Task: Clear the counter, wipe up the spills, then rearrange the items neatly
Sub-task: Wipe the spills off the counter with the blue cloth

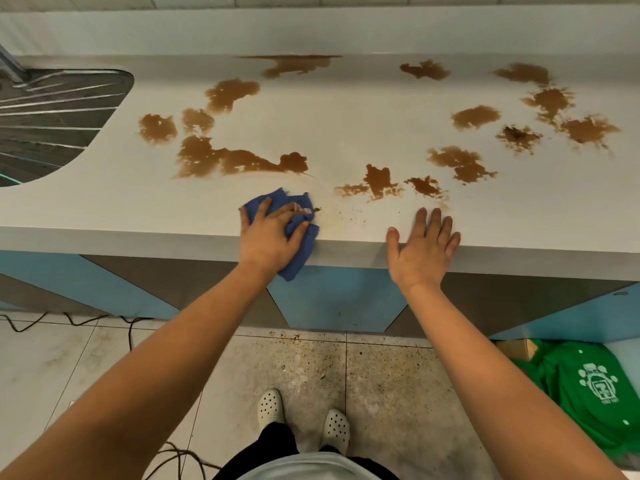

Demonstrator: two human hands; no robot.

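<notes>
Now, head view: left hand [268, 233] grips bunched blue cloth [298, 233] at counter [138, 202] front edge, fingers curled over it. Right hand [424, 245] flat, fingers spread, bracing. Brown spills [239, 161] beyond cloth. Best: press firmly, sweep inward, refold to clean face.

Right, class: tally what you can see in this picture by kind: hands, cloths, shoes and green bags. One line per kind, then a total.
Hands: 2, left hand gripping the cloth, right hand flat on the counter edge
Blue cloth: 1
White shoes: 2
Green bag: 1
Total: 6
</notes>
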